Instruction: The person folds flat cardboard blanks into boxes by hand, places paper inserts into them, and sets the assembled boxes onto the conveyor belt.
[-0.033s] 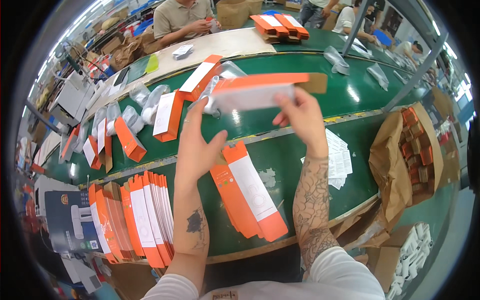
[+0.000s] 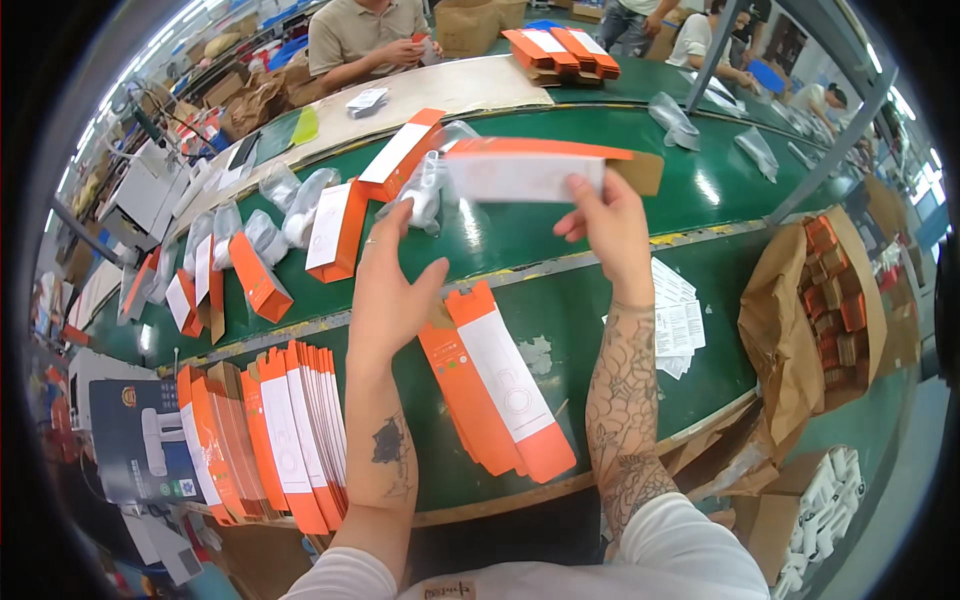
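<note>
My right hand (image 2: 610, 225) grips an orange and white carton (image 2: 525, 175) near its right end, thumb on the white face. The carton is held level above the green bench, slightly blurred, with a brown cardboard flap at its right end. My left hand (image 2: 393, 300) is empty, thumb and fingers apart, below and left of the carton. Between and below my forearms lie several flat orange and white cartons (image 2: 505, 385), overlapping. Just beyond my left fingertips, a white device in a clear plastic bag (image 2: 425, 195) rests on the bench next to an upright carton (image 2: 400, 155).
A row of folded cartons (image 2: 285, 435) stands at the lower left by a dark printed box (image 2: 140, 440). White leaflets (image 2: 680, 325) lie right of my forearm. A brown paper bag (image 2: 780, 330) holds several cartons. Opposite, a person (image 2: 365, 45) handles a small item.
The carton in my right hand has shifted slightly right, and its right end sits a little lower. My left hand stays open, nearly in the same place.
</note>
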Demonstrator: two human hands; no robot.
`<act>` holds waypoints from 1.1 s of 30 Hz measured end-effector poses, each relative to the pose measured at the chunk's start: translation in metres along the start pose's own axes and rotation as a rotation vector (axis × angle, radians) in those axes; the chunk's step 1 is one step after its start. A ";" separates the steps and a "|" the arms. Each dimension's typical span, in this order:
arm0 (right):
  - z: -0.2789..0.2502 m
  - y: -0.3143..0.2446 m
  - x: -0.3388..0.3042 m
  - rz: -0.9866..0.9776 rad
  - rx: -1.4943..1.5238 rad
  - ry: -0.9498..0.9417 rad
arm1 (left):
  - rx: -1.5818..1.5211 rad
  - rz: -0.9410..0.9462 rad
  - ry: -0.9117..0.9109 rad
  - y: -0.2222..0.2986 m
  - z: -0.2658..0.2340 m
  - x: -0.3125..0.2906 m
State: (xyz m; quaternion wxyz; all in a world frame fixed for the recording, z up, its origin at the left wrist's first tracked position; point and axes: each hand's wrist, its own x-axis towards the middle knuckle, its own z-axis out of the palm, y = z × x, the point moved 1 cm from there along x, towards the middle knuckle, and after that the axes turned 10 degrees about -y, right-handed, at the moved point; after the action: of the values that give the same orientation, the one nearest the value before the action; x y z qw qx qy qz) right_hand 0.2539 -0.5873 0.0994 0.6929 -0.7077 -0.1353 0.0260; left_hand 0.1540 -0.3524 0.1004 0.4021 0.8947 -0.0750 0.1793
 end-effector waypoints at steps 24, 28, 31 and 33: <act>0.018 0.063 0.031 -0.048 -0.377 -0.078 | -0.091 -0.355 -0.513 -0.094 0.042 0.003; 0.045 0.041 0.012 0.001 -0.269 -0.594 | -0.667 -0.306 -0.198 -0.068 0.020 0.008; 0.063 0.014 -0.005 -0.219 -0.107 -0.593 | -0.597 -0.138 -0.014 -0.043 0.003 0.008; 0.070 -0.010 -0.016 -0.278 -0.173 -0.569 | -0.614 -0.072 0.161 -0.012 -0.004 0.008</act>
State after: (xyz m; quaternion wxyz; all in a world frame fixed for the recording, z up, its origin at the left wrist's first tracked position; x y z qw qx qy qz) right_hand 0.2214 -0.5233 0.1040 0.5617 -0.7030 -0.4203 0.1163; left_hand 0.1641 -0.3417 0.0977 0.6641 0.7166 -0.0617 0.2042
